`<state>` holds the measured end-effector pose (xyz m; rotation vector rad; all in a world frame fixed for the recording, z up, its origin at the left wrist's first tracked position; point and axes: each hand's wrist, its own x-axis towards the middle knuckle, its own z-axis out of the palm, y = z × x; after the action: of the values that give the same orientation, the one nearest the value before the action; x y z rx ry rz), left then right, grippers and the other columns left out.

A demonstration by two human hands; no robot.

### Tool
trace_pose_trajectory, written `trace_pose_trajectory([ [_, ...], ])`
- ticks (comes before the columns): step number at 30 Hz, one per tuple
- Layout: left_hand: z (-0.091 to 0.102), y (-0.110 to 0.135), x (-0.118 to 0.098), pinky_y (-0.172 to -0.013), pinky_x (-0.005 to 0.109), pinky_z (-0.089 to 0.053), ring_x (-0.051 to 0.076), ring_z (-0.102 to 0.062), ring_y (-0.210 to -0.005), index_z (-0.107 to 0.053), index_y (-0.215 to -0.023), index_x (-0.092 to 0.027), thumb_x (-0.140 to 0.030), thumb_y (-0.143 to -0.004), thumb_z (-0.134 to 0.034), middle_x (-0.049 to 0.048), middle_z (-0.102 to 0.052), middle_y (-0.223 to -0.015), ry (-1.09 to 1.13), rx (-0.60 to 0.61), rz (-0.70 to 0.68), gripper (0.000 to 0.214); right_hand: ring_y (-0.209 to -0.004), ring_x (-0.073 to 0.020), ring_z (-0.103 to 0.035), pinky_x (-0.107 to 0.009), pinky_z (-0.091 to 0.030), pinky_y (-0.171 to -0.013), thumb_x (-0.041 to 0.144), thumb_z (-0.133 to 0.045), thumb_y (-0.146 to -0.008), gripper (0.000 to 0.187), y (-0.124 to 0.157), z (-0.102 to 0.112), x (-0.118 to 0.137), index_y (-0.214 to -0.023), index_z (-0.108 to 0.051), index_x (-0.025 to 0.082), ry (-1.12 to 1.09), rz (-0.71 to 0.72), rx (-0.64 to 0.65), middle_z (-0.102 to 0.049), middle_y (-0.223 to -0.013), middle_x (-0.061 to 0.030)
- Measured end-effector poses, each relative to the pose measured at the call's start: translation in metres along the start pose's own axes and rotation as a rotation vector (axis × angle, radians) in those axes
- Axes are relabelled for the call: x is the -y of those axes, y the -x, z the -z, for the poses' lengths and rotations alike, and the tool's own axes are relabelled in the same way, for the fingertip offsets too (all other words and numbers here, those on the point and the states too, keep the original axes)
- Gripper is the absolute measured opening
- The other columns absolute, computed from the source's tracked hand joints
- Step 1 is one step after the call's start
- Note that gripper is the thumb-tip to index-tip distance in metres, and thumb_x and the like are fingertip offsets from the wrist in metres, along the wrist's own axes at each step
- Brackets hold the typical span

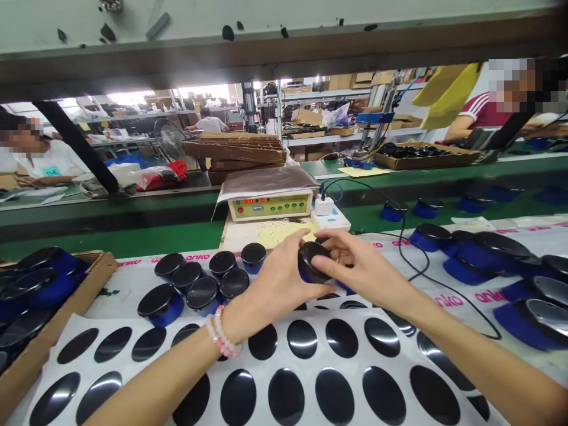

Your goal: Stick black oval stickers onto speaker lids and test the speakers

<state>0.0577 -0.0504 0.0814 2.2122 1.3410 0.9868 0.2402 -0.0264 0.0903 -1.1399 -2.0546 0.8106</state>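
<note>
Between my hands is a round blue part with a glossy black top (312, 267), tilted toward me. My left hand (277, 278) wraps around its left side and underside. My right hand (361, 263) grips it from the right, its thumb pressed on the black face. Below my forearms lies a white sheet (261, 374) bearing rows of shiny black oval stickers (286, 395). Left of my left hand stand several more blue parts with black tops (202, 293), set close together.
A cardboard box (82, 290) of similar parts stands at left. More parts (483, 254) are grouped at right, beside a black cable (461, 296). Behind my hands are a control box with lit buttons (270, 205) and a green conveyor belt (186, 222) carrying parts. Other people sit beyond it.
</note>
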Motion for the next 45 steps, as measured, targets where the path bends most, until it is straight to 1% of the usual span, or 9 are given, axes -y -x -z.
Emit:
trace_pose_trajectory([
  [5, 0.014, 0.017, -0.005, -0.083, 0.038, -0.050, 0.025, -0.057, -0.096, -0.040, -0.121, -0.020, -0.038, -0.070, -0.078, 0.0073, -0.060, -0.111, -0.323, -0.253, -0.204, 0.066, -0.087, -0.0194, -0.065, -0.033, -0.057, -0.070, 0.046, -0.058, -0.086, 0.043, 0.003, -0.014, 0.011, -0.123, -0.050, 0.026, -0.435, 0.033, 0.097, -0.062, -0.111, -0.0068],
  [8, 0.015, 0.026, -0.002, -0.083, 0.039, -0.049, 0.026, -0.054, -0.092, -0.032, -0.130, -0.015, -0.031, -0.076, -0.073, 0.0106, -0.060, -0.113, -0.537, -0.246, -0.283, 0.070, -0.100, -0.0208, -0.061, -0.035, -0.056, -0.079, 0.043, -0.063, -0.083, 0.044, 0.005, -0.026, 0.014, -0.122, -0.049, 0.028, -0.431, 0.048, 0.100, -0.055, -0.122, -0.0068],
  [13, 0.009, 0.038, 0.000, -0.088, 0.042, -0.046, 0.028, -0.051, -0.096, -0.013, -0.144, -0.008, -0.031, -0.082, -0.066, 0.0151, -0.058, -0.121, -0.662, -0.197, -0.283, 0.085, -0.094, -0.0190, -0.063, -0.035, -0.054, -0.081, 0.041, -0.060, -0.085, 0.029, 0.003, -0.040, 0.014, -0.107, -0.051, 0.024, -0.442, 0.040, 0.092, -0.059, -0.114, -0.0059],
  [21, -0.006, 0.040, 0.016, -0.090, 0.047, -0.045, 0.031, -0.053, -0.102, -0.024, -0.142, -0.016, -0.023, -0.074, -0.071, 0.0134, -0.059, -0.121, -0.525, -0.034, -0.131, 0.083, -0.081, -0.0173, -0.065, -0.030, -0.054, -0.067, 0.047, -0.043, -0.091, 0.026, -0.005, -0.050, 0.001, -0.090, -0.048, 0.022, -0.127, 0.036, 0.070, -0.065, -0.092, -0.0034],
  [26, -0.010, 0.035, 0.040, -0.092, 0.041, -0.047, 0.027, -0.055, -0.102, -0.040, -0.130, -0.014, -0.027, -0.074, -0.066, 0.0112, -0.058, -0.116, -0.483, -0.007, -0.103, 0.062, -0.115, -0.0312, -0.052, -0.048, -0.040, -0.097, 0.051, -0.046, -0.089, 0.045, -0.024, -0.020, -0.029, -0.117, -0.054, 0.017, 0.310, 0.048, -0.036, -0.058, -0.121, -0.0148],
  [30, -0.007, 0.031, 0.054, -0.100, 0.048, -0.039, 0.030, -0.051, -0.109, -0.050, -0.117, -0.013, -0.032, -0.073, -0.068, 0.0122, -0.060, -0.109, -0.534, -0.016, -0.091, 0.051, -0.115, -0.0429, -0.048, -0.058, -0.039, -0.090, 0.045, -0.055, -0.083, 0.057, -0.021, -0.015, -0.056, -0.131, -0.047, 0.016, 0.630, -0.044, -0.075, -0.048, -0.132, -0.0220],
  [37, 0.001, 0.023, 0.064, -0.103, 0.059, -0.030, 0.041, -0.039, -0.124, -0.060, -0.109, -0.011, -0.032, -0.070, -0.072, 0.0197, -0.051, -0.127, -0.681, -0.047, -0.033, 0.046, -0.093, -0.0329, -0.061, -0.044, -0.047, -0.072, 0.037, -0.040, -0.094, 0.045, -0.016, -0.026, -0.073, -0.135, -0.044, 0.017, 0.833, -0.072, -0.030, -0.053, -0.119, -0.0195],
  [41, 0.003, 0.050, 0.042, -0.105, 0.061, -0.029, 0.041, -0.037, -0.130, -0.050, -0.128, -0.012, -0.034, -0.082, -0.066, 0.0207, -0.045, -0.139, -0.716, -0.035, -0.026, 0.054, -0.114, -0.0393, -0.049, -0.054, -0.040, -0.088, 0.035, -0.042, -0.094, 0.045, -0.007, -0.011, -0.058, -0.135, -0.043, 0.015, 0.820, 0.007, 0.008, -0.047, -0.131, -0.0216],
  [45, 0.002, 0.108, 0.020, -0.101, 0.044, -0.045, 0.028, -0.045, -0.128, -0.050, -0.131, -0.019, -0.040, -0.094, -0.045, 0.0090, -0.052, -0.138, -0.655, 0.121, -0.170, 0.042, -0.102, -0.0232, -0.059, -0.034, -0.048, -0.085, 0.042, -0.047, -0.093, 0.032, 0.032, 0.000, -0.024, -0.120, -0.052, 0.024, 0.607, 0.057, 0.241, -0.059, -0.118, -0.0079],
])
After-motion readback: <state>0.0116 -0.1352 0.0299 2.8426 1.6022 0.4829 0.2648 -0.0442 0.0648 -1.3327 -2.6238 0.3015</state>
